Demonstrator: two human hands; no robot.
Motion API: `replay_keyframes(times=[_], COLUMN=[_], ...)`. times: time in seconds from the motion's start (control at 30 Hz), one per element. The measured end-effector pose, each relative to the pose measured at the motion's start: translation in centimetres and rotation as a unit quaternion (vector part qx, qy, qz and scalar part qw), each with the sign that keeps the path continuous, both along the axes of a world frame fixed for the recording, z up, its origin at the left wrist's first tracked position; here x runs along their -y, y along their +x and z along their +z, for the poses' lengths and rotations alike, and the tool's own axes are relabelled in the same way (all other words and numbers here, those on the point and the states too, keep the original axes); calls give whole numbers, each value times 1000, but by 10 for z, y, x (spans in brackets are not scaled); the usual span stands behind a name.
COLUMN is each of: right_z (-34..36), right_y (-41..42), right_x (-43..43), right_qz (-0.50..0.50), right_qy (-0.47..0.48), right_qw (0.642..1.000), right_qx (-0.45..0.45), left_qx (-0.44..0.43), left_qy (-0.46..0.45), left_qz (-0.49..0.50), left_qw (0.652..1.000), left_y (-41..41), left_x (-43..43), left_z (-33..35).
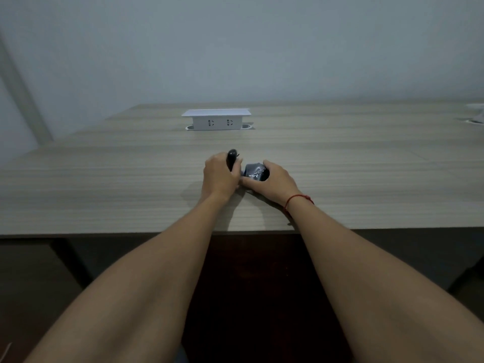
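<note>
1. The left hand (219,177) is curled round a black rounded object (232,158), whose top sticks out above the fist. It is on the near side of the white socket box (216,120), well apart from it.
2. The right hand (275,180) grips a dark pouch (253,173) with white lettering, also nearer than the socket box and slightly to its right.
3. Whether the dark pouch rests on the bench (104,179) cannot be told.
4. A red cord (298,199) circles the right wrist, farther from the socket box than the hands.

White pop-up socket box (216,121) at table (104,179) rear; grey wall (235,48) behind.
</note>
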State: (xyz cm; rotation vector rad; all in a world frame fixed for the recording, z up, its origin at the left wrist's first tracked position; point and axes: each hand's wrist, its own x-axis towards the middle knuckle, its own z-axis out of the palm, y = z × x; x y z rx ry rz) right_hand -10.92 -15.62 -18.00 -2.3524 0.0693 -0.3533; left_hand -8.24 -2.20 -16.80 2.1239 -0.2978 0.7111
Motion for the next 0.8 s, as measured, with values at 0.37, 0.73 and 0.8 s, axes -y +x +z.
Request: replay_keyframes(times=[0.37, 0.73, 0.8], right_z=[-2, -2, -1], right_y=[5, 4, 3], right_x=[4, -1, 0], right_qz=[6, -48, -34], right_qy=[-7, -89, -103], right_qw=[1000, 995, 994], right_qx=[-17, -5, -20], left_qx=[33, 25, -3], left_qy=[-75, -45, -10], left_qz=[-15, -22, 3], left_qw=[997, 998, 1000], left_y=[-4, -2, 2], left_x=[11, 6, 2], left_z=[6, 3, -3])
